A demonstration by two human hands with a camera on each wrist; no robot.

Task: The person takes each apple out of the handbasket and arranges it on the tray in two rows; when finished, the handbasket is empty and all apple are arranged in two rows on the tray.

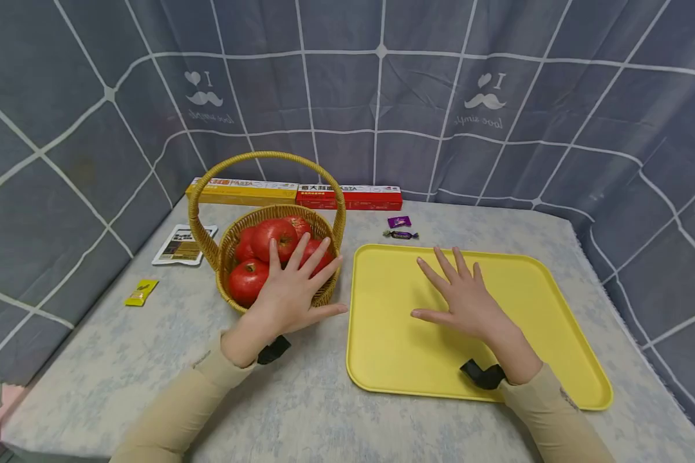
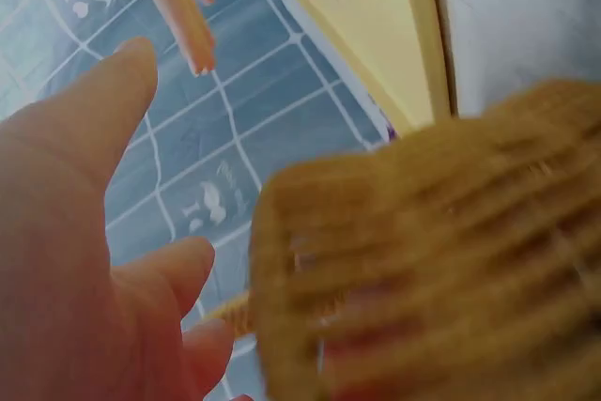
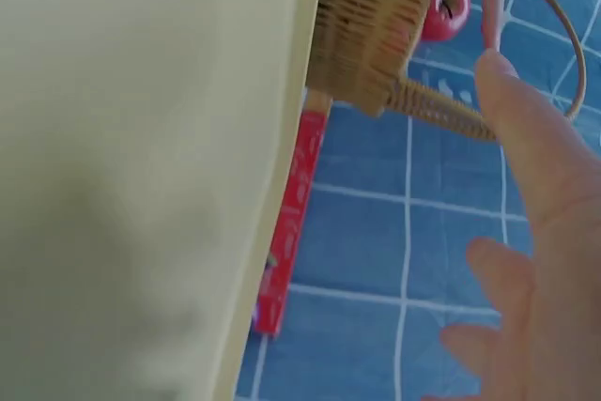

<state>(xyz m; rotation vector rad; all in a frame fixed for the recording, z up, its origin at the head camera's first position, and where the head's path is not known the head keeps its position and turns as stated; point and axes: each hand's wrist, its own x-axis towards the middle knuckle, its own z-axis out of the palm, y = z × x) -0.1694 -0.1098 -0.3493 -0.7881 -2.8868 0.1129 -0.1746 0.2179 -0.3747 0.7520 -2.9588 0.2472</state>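
My left hand [image 1: 289, 292] has its fingers [image 1: 298, 249] straight and spread, holding nothing; they reach over the near rim of the wicker basket [image 1: 231, 260] and lie above the tomatoes [image 1: 273, 238], though I cannot tell whether they touch the fruit. The thumb points right, toward the tray. From the left wrist view I see the same hand [image 2: 84, 260] open, with the basket weave [image 2: 441, 260] blurred and very close beside it.

My right hand [image 1: 463, 299] is also open, 5 fingers [image 1: 444, 262] fanned out and palm down over the yellow tray [image 1: 556, 302], gripping nothing. Whether the palm rests on the tray or hovers just above it I cannot tell. The right wrist view shows those fingers [image 3: 535, 166] loose beside the tray's pale surface [image 3: 141, 157], with the basket [image 3: 371, 16] and 1 tomato [image 3: 444, 2] beyond its edge.

The basket stands upright on the table [image 1: 150, 360], just beside the tray's left edge, its hoop handle arching over several red tomatoes. Behind it lie 2 long boxes end to end, a yellow box [image 1: 243, 191] and a red box [image 1: 353, 196], against the grey curtain [image 1: 498, 128]. There are 2 purple sweets [image 1: 399, 227] near the tray's far edge. Left of the basket lie a printed packet [image 1: 184, 244] and a small yellow sachet [image 1: 141, 292].
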